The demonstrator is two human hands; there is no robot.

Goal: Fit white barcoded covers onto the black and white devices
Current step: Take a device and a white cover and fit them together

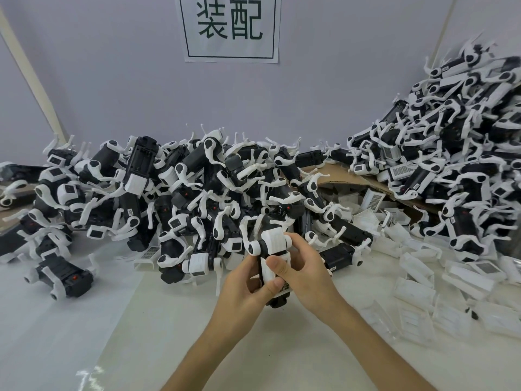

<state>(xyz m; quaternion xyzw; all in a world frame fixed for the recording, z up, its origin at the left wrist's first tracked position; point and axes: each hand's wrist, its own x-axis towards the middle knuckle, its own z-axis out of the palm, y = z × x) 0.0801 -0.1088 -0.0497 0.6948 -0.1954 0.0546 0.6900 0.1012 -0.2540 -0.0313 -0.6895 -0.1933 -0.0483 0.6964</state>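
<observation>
Both hands hold one black and white device [270, 244] just above the white table, in front of the big pile. My left hand [242, 283] grips its lower body from the left. My right hand [303, 273] wraps it from the right, thumb pressing on a white barcoded cover [271, 270] that lies against the device's body. The device's black bottom end [277, 301] shows below my fingers. Whether the cover is fully seated cannot be seen.
A large heap of black and white devices [180, 193] fills the table's back and climbs at the right [451, 142]. Loose white covers [417, 280] lie scattered on the right. One device [66, 277] sits alone at the left. A torn cardboard box [341, 179] lies behind.
</observation>
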